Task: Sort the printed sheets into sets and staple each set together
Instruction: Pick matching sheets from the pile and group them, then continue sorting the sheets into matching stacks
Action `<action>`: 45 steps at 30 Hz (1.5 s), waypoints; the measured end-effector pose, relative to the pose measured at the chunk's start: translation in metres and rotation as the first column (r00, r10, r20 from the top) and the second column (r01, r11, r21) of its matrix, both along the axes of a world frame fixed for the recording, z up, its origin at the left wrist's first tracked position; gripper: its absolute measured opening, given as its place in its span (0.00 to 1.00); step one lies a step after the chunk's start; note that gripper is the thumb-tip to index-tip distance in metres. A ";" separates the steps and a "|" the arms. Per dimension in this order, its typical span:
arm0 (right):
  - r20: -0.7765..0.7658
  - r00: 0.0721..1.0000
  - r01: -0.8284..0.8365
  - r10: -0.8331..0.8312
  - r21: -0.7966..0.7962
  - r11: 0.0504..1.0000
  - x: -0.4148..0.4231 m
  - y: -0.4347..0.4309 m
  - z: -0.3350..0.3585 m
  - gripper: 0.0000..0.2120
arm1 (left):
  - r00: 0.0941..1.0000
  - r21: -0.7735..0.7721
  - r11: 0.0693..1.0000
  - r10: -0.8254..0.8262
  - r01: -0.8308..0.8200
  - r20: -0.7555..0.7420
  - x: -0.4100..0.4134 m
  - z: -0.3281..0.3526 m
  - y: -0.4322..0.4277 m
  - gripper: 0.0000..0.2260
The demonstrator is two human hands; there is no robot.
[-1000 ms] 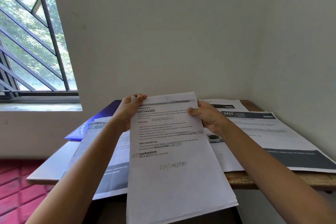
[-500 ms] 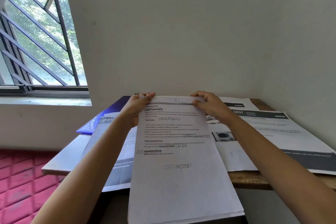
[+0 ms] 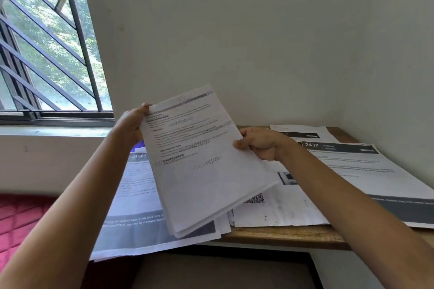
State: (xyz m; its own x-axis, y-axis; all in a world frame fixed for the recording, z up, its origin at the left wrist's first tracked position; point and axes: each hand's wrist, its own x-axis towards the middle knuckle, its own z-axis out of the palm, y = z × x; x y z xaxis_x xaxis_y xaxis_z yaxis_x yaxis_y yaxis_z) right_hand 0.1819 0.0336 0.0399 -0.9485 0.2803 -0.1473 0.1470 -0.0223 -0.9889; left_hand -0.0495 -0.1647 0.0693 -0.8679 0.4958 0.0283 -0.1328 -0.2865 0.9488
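Sorting step, likely. Left hand (image 3: 131,122) and right hand (image 3: 260,144) both grip the tilted sheaf (image 3: 199,159). Next: square edges; no stapler visible.

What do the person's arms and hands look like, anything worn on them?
The left forearm and right forearm are bare as far as the frame shows, with no sleeves, watch or bracelet. The left hand and right hand have no gloves, and no rings show.
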 end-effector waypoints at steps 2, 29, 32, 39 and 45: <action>-0.032 0.995 0.095 -0.096 -0.028 0.995 -0.015 -0.006 -0.001 0.17 | 0.997 0.001 0.997 -0.076 0.076 0.014 -0.008 -0.010 -0.005 0.10; -0.023 0.786 0.343 -0.618 0.848 0.404 -0.011 0.111 -0.002 0.13 | 0.641 -0.700 0.570 -0.352 -0.431 -0.682 0.008 -0.010 0.062 0.21; -0.015 0.767 0.325 -0.642 0.871 0.367 0.020 0.143 -0.013 0.12 | 0.613 -0.736 0.611 -0.472 -0.291 -0.634 0.035 -0.005 0.101 0.17; -0.069 0.870 0.259 -0.488 0.906 0.335 0.049 0.164 -0.041 0.12 | 0.625 -0.905 0.418 -0.688 -0.075 -0.369 0.074 -0.037 0.180 0.05; 0.031 0.949 0.077 -0.314 0.943 0.325 0.051 0.165 -0.048 0.14 | 0.582 -0.932 0.339 -0.735 -0.130 -0.348 0.088 -0.051 0.213 0.13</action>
State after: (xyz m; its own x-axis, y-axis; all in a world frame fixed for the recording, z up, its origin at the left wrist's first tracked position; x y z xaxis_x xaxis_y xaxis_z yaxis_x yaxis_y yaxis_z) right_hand 0.2331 0.1986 -0.0078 -0.8333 0.5208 0.1855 0.4409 0.8284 -0.3454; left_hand 0.0380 0.0486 0.0184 -0.5467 0.8225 -0.1568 0.7220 0.5579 0.4093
